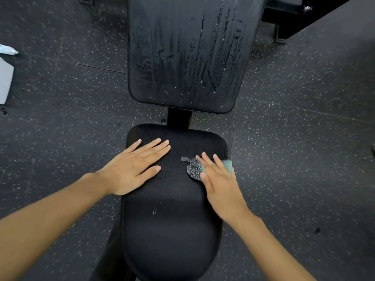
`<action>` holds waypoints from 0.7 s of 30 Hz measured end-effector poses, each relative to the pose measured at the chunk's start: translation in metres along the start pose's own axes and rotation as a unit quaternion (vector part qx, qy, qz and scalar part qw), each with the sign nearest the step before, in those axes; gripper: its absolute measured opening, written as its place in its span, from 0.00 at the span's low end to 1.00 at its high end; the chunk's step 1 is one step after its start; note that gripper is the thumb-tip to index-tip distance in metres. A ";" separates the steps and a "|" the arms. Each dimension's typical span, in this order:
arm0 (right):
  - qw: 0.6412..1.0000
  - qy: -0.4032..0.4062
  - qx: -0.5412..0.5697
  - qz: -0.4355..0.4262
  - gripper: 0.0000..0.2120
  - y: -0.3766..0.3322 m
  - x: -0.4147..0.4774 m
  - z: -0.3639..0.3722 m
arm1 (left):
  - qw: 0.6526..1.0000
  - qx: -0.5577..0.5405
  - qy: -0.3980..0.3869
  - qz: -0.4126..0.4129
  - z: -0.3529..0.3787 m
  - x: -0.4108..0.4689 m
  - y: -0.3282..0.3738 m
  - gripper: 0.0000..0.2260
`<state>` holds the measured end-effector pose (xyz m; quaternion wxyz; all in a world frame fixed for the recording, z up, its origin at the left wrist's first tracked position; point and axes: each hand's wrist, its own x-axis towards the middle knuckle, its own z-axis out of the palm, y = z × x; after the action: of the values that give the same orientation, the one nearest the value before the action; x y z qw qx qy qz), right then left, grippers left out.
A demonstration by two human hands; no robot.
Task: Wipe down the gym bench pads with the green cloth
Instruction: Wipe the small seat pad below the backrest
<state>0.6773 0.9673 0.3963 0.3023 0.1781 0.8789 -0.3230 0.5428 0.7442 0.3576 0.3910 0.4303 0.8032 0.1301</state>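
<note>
Pressing the green cloth (227,165), the right grip (221,184) lay spread, left grip (133,168) too; a white bottle (5,82) sat far left.

Dark speckled floor (60,122); white bottle (5,82) at its left edge; black metal frame (284,15) at top right.

Seat pad (168,230), black: left hand (132,169) flat on it; cloth (193,168) pressed under right hand (221,183). Back pad (186,53) beyond the hands, streaked wet.
</note>
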 end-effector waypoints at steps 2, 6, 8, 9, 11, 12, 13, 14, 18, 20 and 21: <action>1.000 0.004 -0.011 0.011 0.22 0.007 0.023 -0.004 | 1.000 0.002 0.000 -0.002 -0.001 0.000 0.000 0.31; 0.998 0.000 -0.037 0.050 0.22 0.014 0.072 -0.012 | 1.000 0.001 0.001 -0.005 -0.001 -0.001 0.000 0.31; 0.997 0.003 -0.043 0.069 0.22 0.015 0.093 -0.016 | 1.000 -0.002 0.004 -0.005 0.000 -0.001 0.000 0.31; 0.996 0.002 -0.045 0.079 0.22 0.015 0.102 -0.017 | 1.000 -0.003 0.005 -0.005 0.000 -0.001 0.000 0.31; 0.994 -0.004 -0.049 0.094 0.22 0.014 0.114 -0.021 | 1.000 -0.004 0.006 -0.006 0.000 -0.001 0.000 0.31; 0.994 -0.005 -0.051 0.097 0.22 0.013 0.116 -0.022 | 1.000 -0.002 0.006 -0.007 0.000 -0.001 0.000 0.31; 0.994 -0.006 -0.054 0.094 0.22 0.012 0.115 -0.023 | 1.000 -0.001 0.006 -0.008 0.001 -0.001 0.000 0.31; 0.995 -0.004 -0.057 0.085 0.22 0.011 0.110 -0.022 | 1.000 0.002 0.005 -0.009 0.001 -0.001 0.000 0.32; 0.998 0.003 -0.062 0.021 0.22 0.010 0.066 -0.015 | 1.000 -0.001 0.008 -0.010 0.001 -0.001 0.000 0.32; 0.998 -0.005 -0.060 -0.009 0.22 0.005 0.038 -0.012 | 1.000 0.004 0.009 -0.011 0.001 -0.001 0.000 0.31; 0.998 -0.013 -0.061 -0.022 0.22 0.001 0.025 -0.010 | 1.000 0.008 0.009 -0.012 0.001 -0.001 -0.001 0.31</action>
<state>0.6553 0.9778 0.3859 0.3163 0.1355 0.8970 -0.2775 0.5435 0.7433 0.3568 0.3818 0.4228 0.8127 0.1225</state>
